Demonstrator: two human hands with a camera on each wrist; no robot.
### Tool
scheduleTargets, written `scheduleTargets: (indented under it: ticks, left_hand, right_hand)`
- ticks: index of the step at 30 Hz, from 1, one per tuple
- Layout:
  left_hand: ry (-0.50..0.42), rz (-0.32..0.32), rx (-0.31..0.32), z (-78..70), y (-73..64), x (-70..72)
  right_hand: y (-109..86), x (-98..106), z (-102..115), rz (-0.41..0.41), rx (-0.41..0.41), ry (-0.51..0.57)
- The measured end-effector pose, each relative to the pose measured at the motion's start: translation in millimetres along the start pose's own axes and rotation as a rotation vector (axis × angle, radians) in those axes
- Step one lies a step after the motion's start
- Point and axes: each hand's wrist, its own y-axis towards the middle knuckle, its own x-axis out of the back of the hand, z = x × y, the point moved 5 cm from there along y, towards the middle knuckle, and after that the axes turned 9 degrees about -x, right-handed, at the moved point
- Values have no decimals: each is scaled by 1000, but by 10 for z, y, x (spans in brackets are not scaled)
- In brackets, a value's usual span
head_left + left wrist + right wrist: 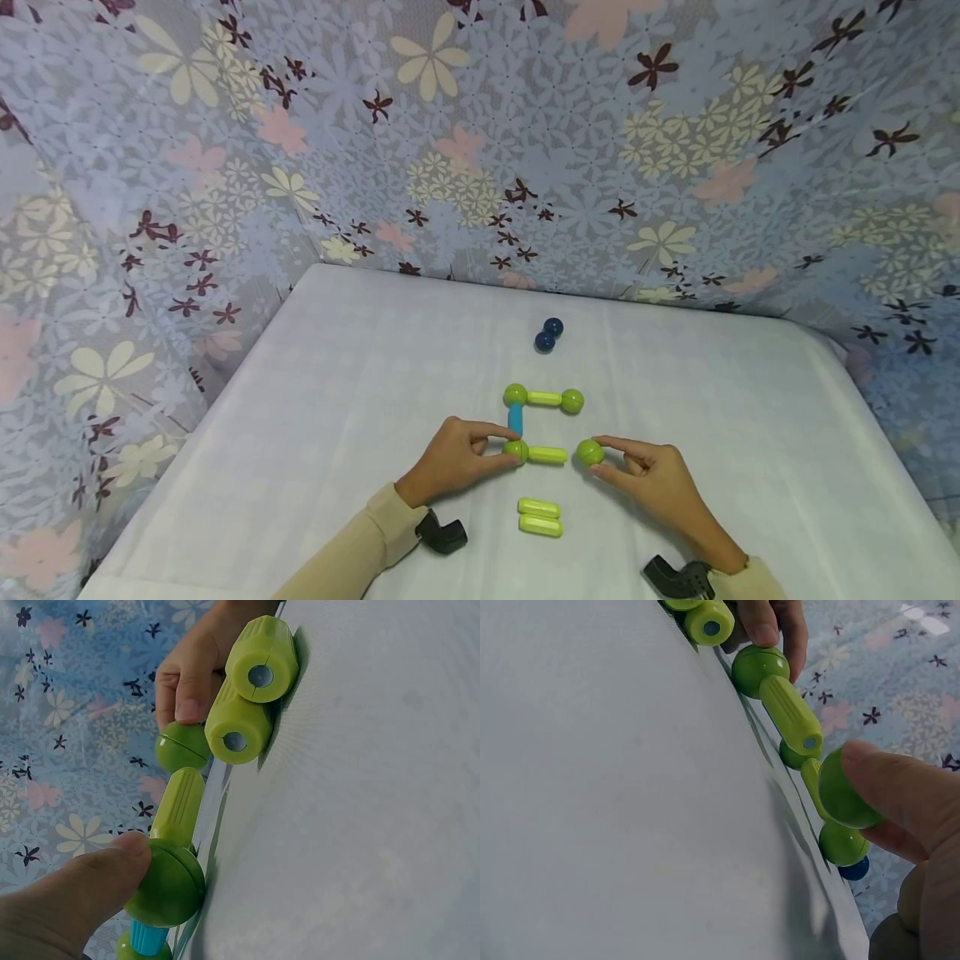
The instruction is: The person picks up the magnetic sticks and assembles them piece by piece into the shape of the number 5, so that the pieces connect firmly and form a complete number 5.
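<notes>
My left hand (462,454) pinches a green ball (516,451) at the near corner of a C-shaped chain on the table. From that ball a yellow-green rod (548,455) points right, its free end showing a grey metal disc in the right wrist view. A blue rod (515,420) links it to a far green ball (515,394), where another yellow-green rod (543,398) leads to a third green ball (572,401). My right hand (652,479) holds a loose green ball (590,452) between thumb and fingers, a small gap from the near rod's free end.
Two yellow-green rods (540,516) lie side by side on the white-covered table (360,358), nearer to me. Beyond the chain, two dark blue balls (549,334) touch each other. A flowered cloth (480,150) hangs behind the table's far edge.
</notes>
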Motion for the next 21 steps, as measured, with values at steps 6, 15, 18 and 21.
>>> scheduleTargets:
  ticks: [6,15,18,21]
  left_hand:
    - [-15,3,17,-7,9,1]
    - [-18,9,23,3,11,-1]
    - [-5,11,16,-5,4,6]
    - [0,13,13,-8,0,14]
  right_hand:
    - [-9,-25,77,-16,115,-102]
    - [-34,-74,145,-52,227,-163]
    - [-32,-89,144,-66,249,-178]
    - [-28,-99,145,-66,248,-184]
